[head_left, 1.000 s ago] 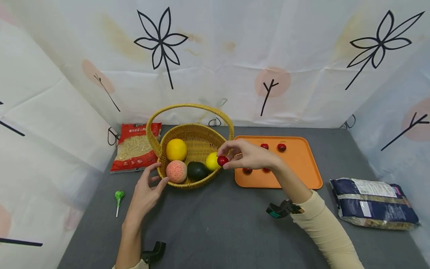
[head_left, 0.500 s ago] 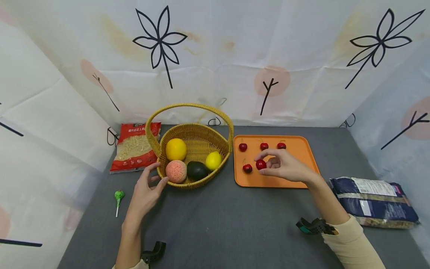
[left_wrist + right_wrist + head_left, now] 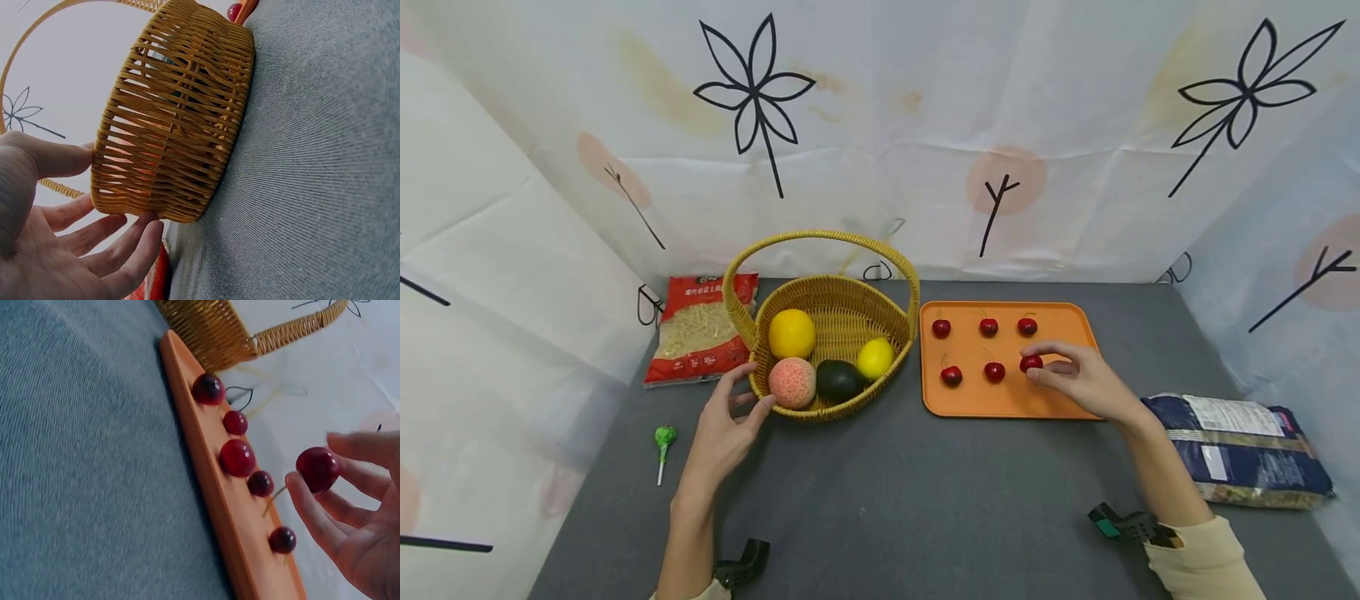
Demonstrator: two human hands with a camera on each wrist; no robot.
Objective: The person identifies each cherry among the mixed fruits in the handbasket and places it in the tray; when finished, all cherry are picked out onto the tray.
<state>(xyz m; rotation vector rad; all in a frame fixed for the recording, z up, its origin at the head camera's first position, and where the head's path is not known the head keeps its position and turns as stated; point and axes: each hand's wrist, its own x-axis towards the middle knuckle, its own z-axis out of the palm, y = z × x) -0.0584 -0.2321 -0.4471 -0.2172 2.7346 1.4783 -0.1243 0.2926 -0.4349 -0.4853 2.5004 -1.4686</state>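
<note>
My right hand (image 3: 1078,383) pinches a dark red cherry (image 3: 317,470) between thumb and fingertips, over the right part of the orange tray (image 3: 977,404). Several other cherries lie on the tray in two rows, among them a front one (image 3: 994,372) just left of the held one. My left hand (image 3: 718,429) grips the left side of a yellow woven basket (image 3: 169,125), its thumb at the rim and fingers against the wall. Inside the basket are an orange-yellow fruit (image 3: 792,333), a pink peach-like fruit (image 3: 792,383), a dark green avocado (image 3: 839,381) and a lemon (image 3: 876,359).
A red bag of pasta (image 3: 696,333) lies behind the basket on the left. Nearer on that side is a green lollipop (image 3: 663,442). A dark blue packet (image 3: 1240,450) lies right of the tray. Printed white cloth (image 3: 880,125) walls the grey table.
My right hand has moved right with the cherry, from the basket's right edge across to the right part of the tray. The left hand keeps its grip on the basket.
</note>
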